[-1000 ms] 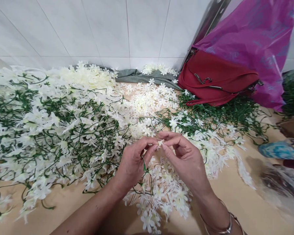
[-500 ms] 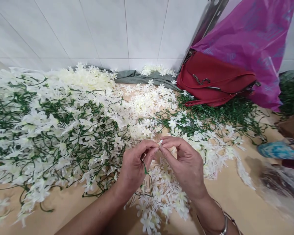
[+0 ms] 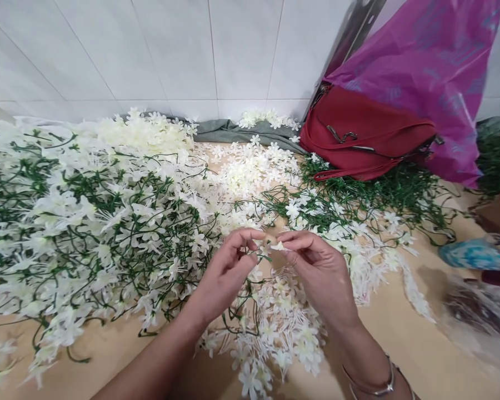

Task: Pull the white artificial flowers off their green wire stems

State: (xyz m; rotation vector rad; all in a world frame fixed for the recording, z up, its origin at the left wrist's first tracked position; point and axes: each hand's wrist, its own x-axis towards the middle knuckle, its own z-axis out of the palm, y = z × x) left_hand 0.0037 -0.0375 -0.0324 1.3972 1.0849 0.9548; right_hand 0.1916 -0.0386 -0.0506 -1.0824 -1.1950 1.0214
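A small white flower piece (image 3: 279,246) was pinched between the thumb and forefinger of the right hand (image 3: 325,273), left of the red bag (image 3: 366,133) and nearer the person. The left hand (image 3: 221,278) was just beside the flower piece, apart from it, thumb and forefinger parted; a green stem (image 3: 265,257) showed by its thumb, though whether that hand had hold of it could not be told. Below both hands, nearer than the red bag, a cluster of white flowers (image 3: 277,319) lay on the tan counter (image 3: 400,339). Loose blossoms (image 3: 254,166) spread just left of the red bag; farther left, a deep heap of green-stemmed flowers (image 3: 108,222) reached up to the left hand. Tangled stems (image 3: 387,194) ran out from under the red bag's near side. Left of it, a grey-green cloth (image 3: 227,131) lay along the tiled wall (image 3: 183,55). The widest bare stretch of counter lay nearer than the red bag, between the right forearm (image 3: 364,347) and a clear plastic bag (image 3: 475,333); a narrower one ran along the heap's near side.
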